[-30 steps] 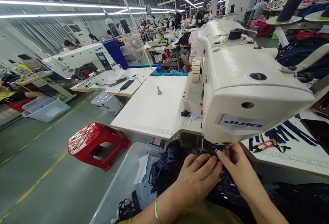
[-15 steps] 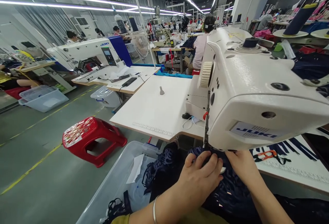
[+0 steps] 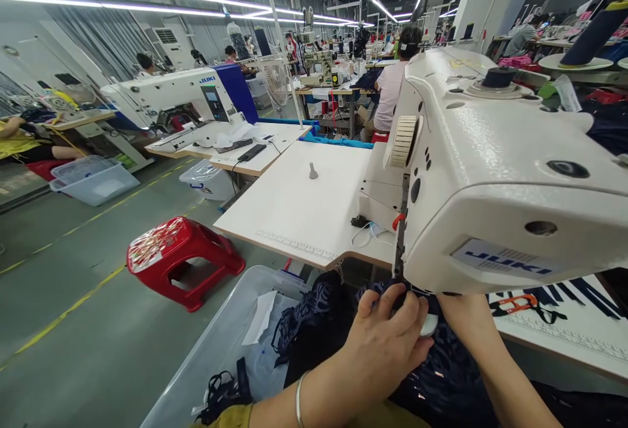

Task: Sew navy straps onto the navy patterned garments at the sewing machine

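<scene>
A navy patterned garment (image 3: 436, 375) with a slight sheen hangs over my lap and runs up under the head of a white sewing machine (image 3: 495, 173). My left hand (image 3: 387, 336) has its fingers curled down on the cloth, close by the needle area, and grips it. Beside its fingertips a rounded pale machine part (image 3: 430, 325) sticks out. My right hand (image 3: 466, 317) reaches to the cloth from the other side; its fingers are mostly hidden beneath the machine head. The needle and the stitching spot cannot be made out.
A clear plastic bin (image 3: 196, 362) with dark garments and white paper stands at my left. Beyond it is a red stool (image 3: 184, 261). The white tabletop (image 3: 289, 205) stretches ahead. Orange-handled snips (image 3: 515, 303) and dark strips lie on the table at right.
The view has shifted slightly, so the machine sits farther right and larger. More of the rounded pale part shows beside my left fingers. Both hands stay at the cloth.
</scene>
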Demonstrator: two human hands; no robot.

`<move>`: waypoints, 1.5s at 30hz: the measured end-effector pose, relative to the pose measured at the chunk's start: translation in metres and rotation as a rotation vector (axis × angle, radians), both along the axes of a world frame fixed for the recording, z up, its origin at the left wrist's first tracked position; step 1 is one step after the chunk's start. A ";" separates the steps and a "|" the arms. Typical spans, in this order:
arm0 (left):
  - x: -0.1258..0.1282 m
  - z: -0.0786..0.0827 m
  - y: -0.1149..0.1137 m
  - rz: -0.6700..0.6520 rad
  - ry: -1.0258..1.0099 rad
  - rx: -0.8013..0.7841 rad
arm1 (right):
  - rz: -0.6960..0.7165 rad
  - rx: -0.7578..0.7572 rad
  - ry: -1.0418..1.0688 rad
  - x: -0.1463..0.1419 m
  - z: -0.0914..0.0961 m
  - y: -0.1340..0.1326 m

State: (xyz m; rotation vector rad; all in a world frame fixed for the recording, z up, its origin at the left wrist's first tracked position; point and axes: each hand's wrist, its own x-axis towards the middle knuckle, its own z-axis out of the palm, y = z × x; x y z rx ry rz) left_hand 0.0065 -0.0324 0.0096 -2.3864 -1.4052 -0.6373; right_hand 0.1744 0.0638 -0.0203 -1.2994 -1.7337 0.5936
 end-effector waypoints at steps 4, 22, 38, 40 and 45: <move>0.001 0.002 0.000 0.003 0.013 -0.016 | -0.012 -0.019 0.005 0.000 0.001 -0.001; 0.003 -0.010 0.001 0.003 -0.004 0.103 | 0.030 0.071 -0.094 0.010 -0.007 0.010; 0.003 -0.016 0.008 0.009 0.042 0.352 | 0.076 0.156 -0.140 0.019 -0.025 0.024; 0.003 -0.017 0.009 -0.004 0.047 0.328 | 0.063 0.130 -0.127 0.018 -0.027 0.022; -0.002 -0.058 0.008 -0.114 -0.268 0.146 | 0.010 -0.048 -0.106 0.011 -0.017 0.012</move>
